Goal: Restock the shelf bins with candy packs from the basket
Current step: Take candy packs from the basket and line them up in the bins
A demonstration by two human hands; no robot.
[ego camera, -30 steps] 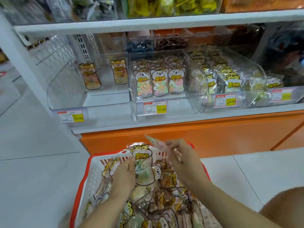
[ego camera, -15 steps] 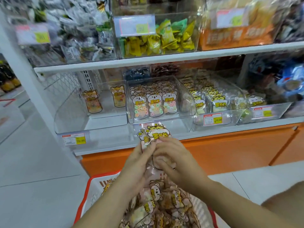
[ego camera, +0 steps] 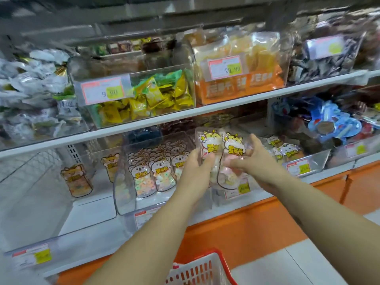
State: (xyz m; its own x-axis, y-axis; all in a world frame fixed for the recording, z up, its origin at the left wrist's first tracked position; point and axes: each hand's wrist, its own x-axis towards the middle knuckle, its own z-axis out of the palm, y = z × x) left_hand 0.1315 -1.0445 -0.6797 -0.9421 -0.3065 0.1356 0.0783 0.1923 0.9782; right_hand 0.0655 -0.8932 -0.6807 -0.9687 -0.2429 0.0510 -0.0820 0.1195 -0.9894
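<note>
Before the shelf bins (ego camera: 124,183), two candy packs (ego camera: 224,148) gripped by left hand (ego camera: 195,166) and right hand (ego camera: 254,161), one basket (ego camera: 206,268) below

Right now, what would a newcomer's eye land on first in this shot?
Dead centre, the left hand and right hand hold candy packs with yellow cartoon faces in front of the lower shelf's bins. To their left, a clear bin holds only two packs, and above it the yellow and green sweets stand out brightly. The red basket peeks in at the bottom edge.
</note>
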